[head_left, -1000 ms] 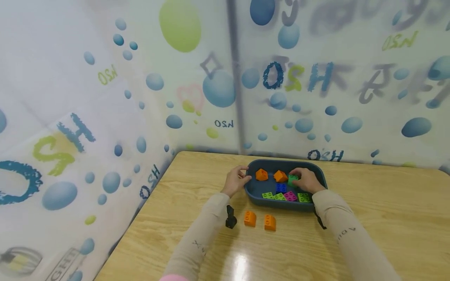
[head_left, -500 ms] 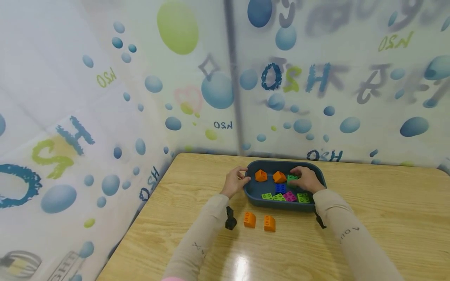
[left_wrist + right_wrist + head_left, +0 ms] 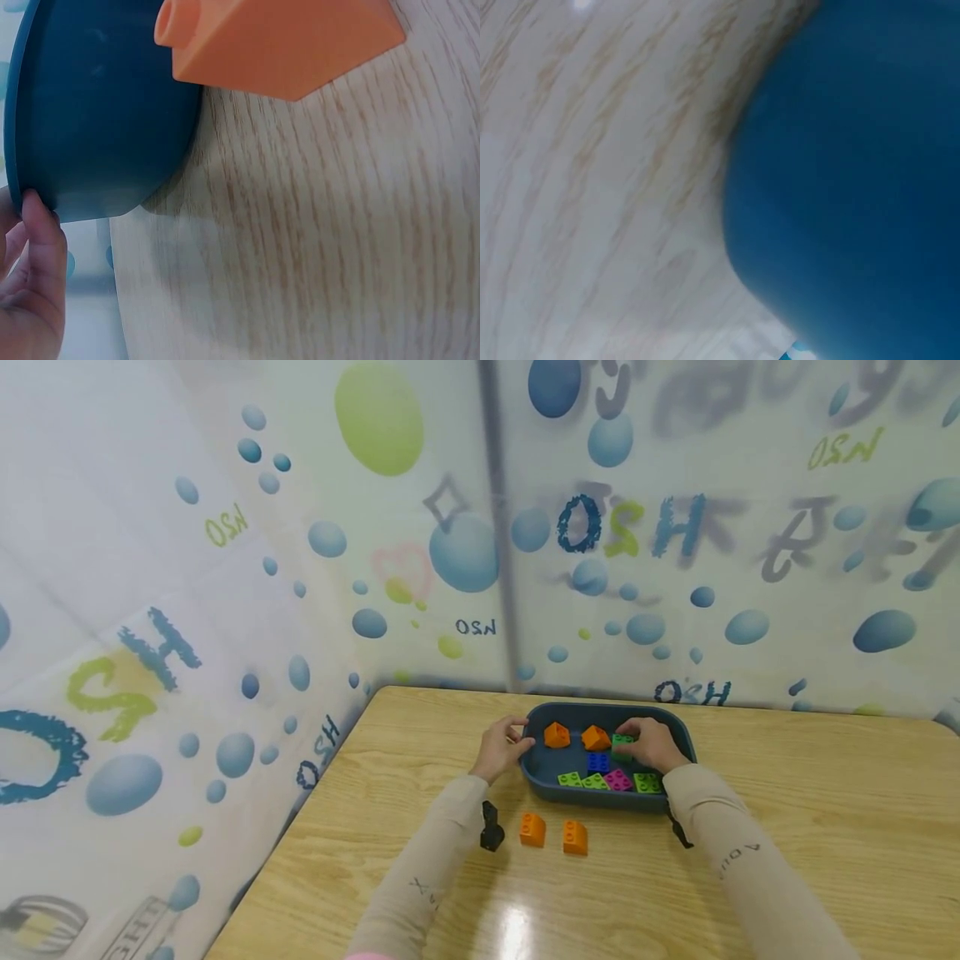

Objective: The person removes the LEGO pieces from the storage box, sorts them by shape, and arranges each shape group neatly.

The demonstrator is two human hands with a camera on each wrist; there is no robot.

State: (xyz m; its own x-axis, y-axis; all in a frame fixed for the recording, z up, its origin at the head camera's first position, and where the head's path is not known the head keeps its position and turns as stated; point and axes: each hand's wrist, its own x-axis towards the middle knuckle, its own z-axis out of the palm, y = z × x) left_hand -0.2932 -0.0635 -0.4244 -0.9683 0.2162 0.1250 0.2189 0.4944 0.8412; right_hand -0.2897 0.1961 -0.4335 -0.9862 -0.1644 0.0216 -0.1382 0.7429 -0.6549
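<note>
Our right hand (image 3: 652,746) pinches the green brick (image 3: 621,745), our left hand (image 3: 498,751) the tray (image 3: 592,795) rim. We judge the brick light, stiff, slightly slick; best held by 2 opposite sides.

Table (image 3: 652,893): pale wood grain, far-left corner rounded | Far edge: white back wall (image 3: 540,585), printed blue bubbles (image 3: 465,556), mirrored "H2O" lettering (image 3: 625,529) | Left edge: side wall (image 3: 97,560), similar print | Above far edge: dark vertical band (image 3: 495,460), large lime oval (image 3: 379,418) to its left | On table: light glare (image 3: 516,931)
</note>
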